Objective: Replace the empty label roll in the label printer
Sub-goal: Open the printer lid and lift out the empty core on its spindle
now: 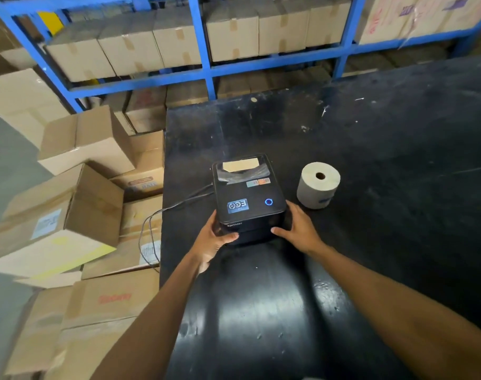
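Early stage — black boxy plastic label printer (249,196) lid closed, left hand (216,239) and right hand (298,229) clasping its sides; fresh white paper label roll (318,185) untouched beside it.

The black desk (384,149) lies bare to the right, far and near of the label printer (249,197), giving open room on those sides. Just right of the printer stands an upright label roll (318,185), apart from it with a narrow gap between, while the left hand (216,238) and right hand (299,229) close off its near corners. At the left, cables (162,215) trail over the desk edge toward stacked cardboard boxes (77,204), and blue shelving (203,69) walls the far side.
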